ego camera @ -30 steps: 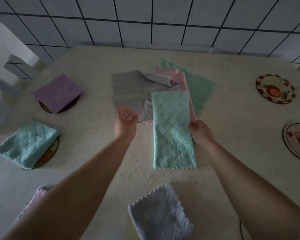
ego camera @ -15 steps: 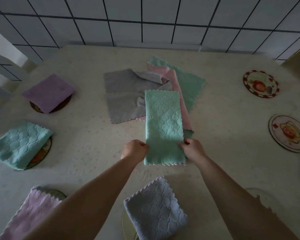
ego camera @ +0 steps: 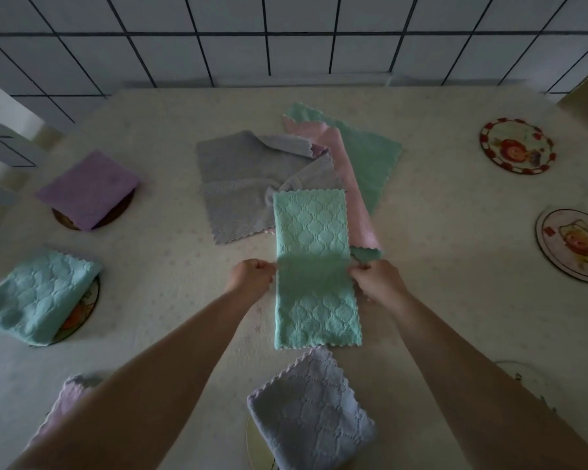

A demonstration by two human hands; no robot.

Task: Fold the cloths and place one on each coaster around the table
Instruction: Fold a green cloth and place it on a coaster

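Note:
A mint green cloth (ego camera: 314, 252), folded into a long strip, lies in the middle of the table. My left hand (ego camera: 252, 276) pinches its left edge at mid-length and my right hand (ego camera: 375, 281) pinches the right edge opposite. Behind it is a loose pile: a grey cloth (ego camera: 248, 184), a pink cloth (ego camera: 348, 184) and a green cloth (ego camera: 370, 154). Folded cloths rest on coasters: purple (ego camera: 87, 188), teal (ego camera: 38, 295), pink (ego camera: 63, 407) and grey-blue (ego camera: 311, 415). Two bare coasters (ego camera: 516, 145) (ego camera: 572, 244) sit at the right.
The table (ego camera: 455, 300) wears a pale patterned cover and stands against a tiled wall (ego camera: 286, 39). A white chair (ego camera: 0, 137) is at the far left. A faint round coaster outline (ego camera: 520, 371) shows near my right forearm.
Both hands came to the strip's near end, then slid up to grip its two side edges at mid-length. The strip now lies closer to me.

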